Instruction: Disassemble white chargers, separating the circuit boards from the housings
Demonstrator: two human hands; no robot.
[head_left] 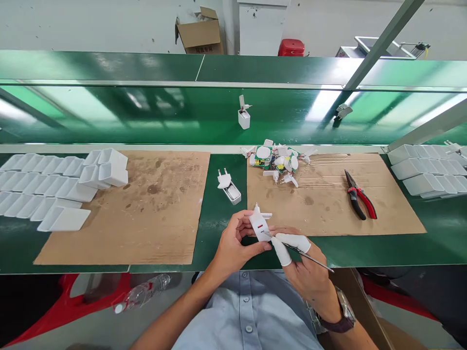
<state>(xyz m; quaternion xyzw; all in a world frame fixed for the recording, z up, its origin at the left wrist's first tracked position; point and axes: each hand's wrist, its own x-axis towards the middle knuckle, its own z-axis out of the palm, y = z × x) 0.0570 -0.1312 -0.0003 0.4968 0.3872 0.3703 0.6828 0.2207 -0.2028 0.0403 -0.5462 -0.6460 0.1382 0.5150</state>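
My left hand (233, 245) is closed around a white plug charger (257, 221), held upright above the table's front edge. Its face has a red slot and a dark slot, and a plug piece sticks out at the top. My right hand (310, 272), with white finger cots on thumb and forefinger, pinches metal tweezers (306, 254). Their tips touch or nearly touch the charger's face by the lower slot. Just beyond my hands lies another open charger (232, 192) with its pronged cap tilted out. A heap of circuit boards with white plug parts (280, 163) sits behind.
Cardboard sheets (171, 214) cover the green table (226, 228) on both sides. Red-and-black pliers (359, 198) lie at right. Rows of white casings stand at left (69, 218) and right (419, 170). A third charger (244, 118) stands on the green surface behind.
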